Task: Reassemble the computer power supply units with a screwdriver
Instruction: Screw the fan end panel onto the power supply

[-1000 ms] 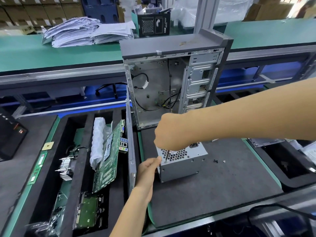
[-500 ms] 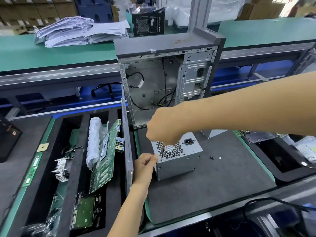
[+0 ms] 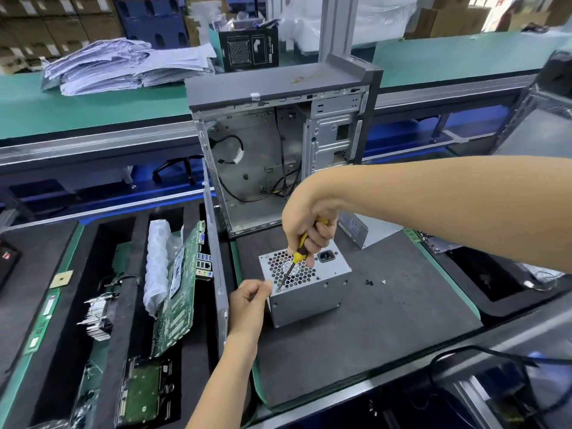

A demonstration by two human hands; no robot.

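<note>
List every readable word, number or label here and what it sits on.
"850", with a blurred word beside it, printed sideways: black box on the green conveyor.
Sticker on the second power supply behind the right hand: too blurred.
Circuit board markings: too small.

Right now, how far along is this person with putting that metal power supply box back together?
Done: the power supply box looks closed, its cover on. In hand: the right hand grips a yellow screwdriver, tip at the near left corner, while the left hand rests against that corner. Left: a few loose screws lie on the mat, and the computer case behind stands open.
</note>
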